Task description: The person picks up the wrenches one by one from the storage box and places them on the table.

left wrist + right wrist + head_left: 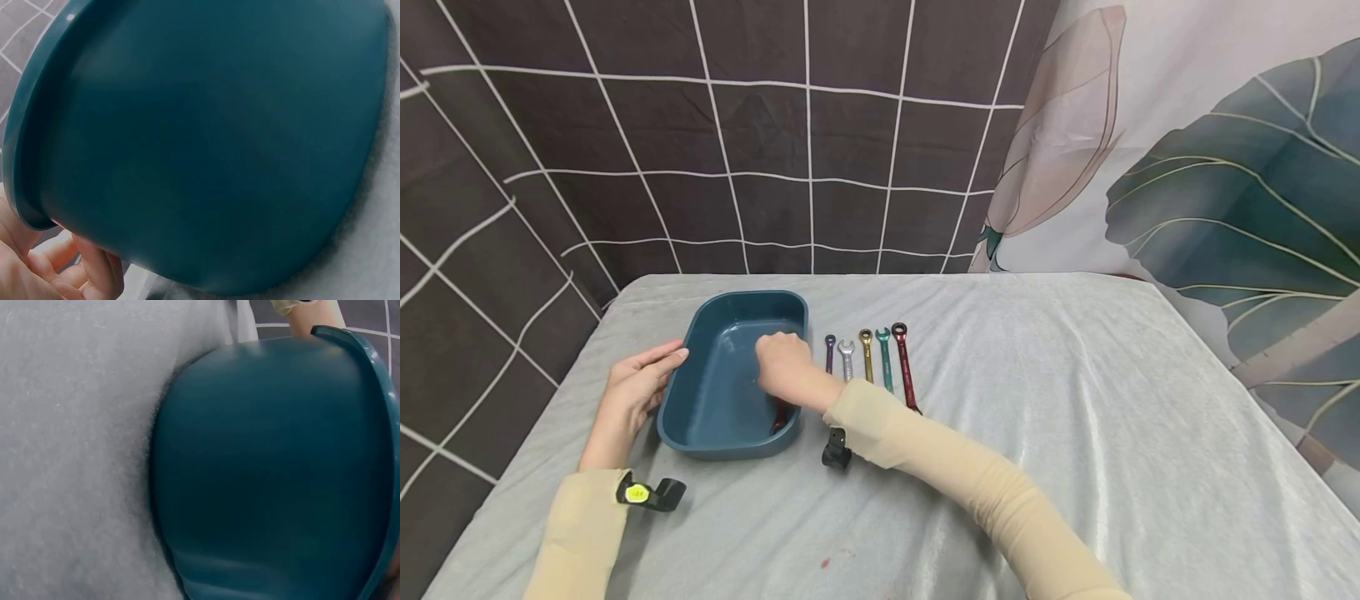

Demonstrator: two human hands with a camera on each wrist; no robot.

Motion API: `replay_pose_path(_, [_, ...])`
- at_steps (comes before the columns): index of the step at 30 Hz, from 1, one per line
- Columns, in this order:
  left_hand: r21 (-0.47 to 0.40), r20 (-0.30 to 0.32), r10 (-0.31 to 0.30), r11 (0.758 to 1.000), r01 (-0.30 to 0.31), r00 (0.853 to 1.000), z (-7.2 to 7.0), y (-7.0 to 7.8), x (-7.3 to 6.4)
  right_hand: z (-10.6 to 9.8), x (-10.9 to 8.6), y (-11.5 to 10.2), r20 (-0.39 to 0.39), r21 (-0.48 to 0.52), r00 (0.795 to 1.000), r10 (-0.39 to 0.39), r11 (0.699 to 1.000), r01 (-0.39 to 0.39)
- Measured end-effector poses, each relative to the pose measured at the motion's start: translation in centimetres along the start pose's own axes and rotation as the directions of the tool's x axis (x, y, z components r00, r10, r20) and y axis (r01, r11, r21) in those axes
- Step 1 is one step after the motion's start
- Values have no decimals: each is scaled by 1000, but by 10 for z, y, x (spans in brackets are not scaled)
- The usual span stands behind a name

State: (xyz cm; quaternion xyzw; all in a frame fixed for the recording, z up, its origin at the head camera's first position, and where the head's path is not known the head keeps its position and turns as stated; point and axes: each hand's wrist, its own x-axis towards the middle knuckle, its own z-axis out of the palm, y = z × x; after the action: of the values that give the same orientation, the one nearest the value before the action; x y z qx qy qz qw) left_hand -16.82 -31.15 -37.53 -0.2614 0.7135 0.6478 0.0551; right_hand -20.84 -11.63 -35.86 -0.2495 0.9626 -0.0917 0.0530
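Observation:
A blue rectangular basin (718, 400) with rounded corners stands on the left part of the table. My left hand (638, 383) holds its left rim, fingers curled against the outer wall in the left wrist view. Over the basin's right side, my right hand (788, 367) is curled into a fist, back of the hand up. From beneath it the end of a dark red tool (780, 417) shows inside the basin; the rest is hidden by the hand. To the right lies a row of wrenches: purple (830, 354), silver (847, 358), gold (867, 354), green (885, 358) and red (905, 367).
A grey velvety cloth (1037, 400) covers the table. A dark curtain with white grid lines (767, 150) hangs behind and at the left, and a floral curtain (1225, 192) at the right. The right forearm crosses in front of the wrench row, overlapping the lower ends of several.

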Motion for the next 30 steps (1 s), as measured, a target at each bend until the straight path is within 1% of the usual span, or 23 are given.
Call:
replay_pose_path(5, [-2,-3,-2,1000,2,1000,0,0,1,4,-1,0,-25,-4,1000,-12,1000,12])
replay_pose_path(10, [8,-19,-7,1000,7,1000,1,-1,2,6,-3,-1,-57,-64,998,-38,997,34])
replay_pose_path(14, [5,-18,-6,1000,6,1000,0,-1,1,6,-4,-2,-58,-92,998,-33,995,27])
replay_pose_path(18, [10,-18,-10,1000,10,1000,1,0,1,8,-2,-4,-50,-162,999,-12,987,4])
replay_pose_path(21, [29,-32,-17,999,18,999,2,0,1,9,-1,-6,-40,-205,999,-2,979,-6])
replay_pose_path(25, [38,-36,-15,999,17,999,3,1,0,9,0,-5,-52,-198,999,-9,980,-2])
replay_pose_path(30, [3,-12,-7,1000,7,1000,1,0,0,10,-1,-3,-76,-163,996,-50,986,37])
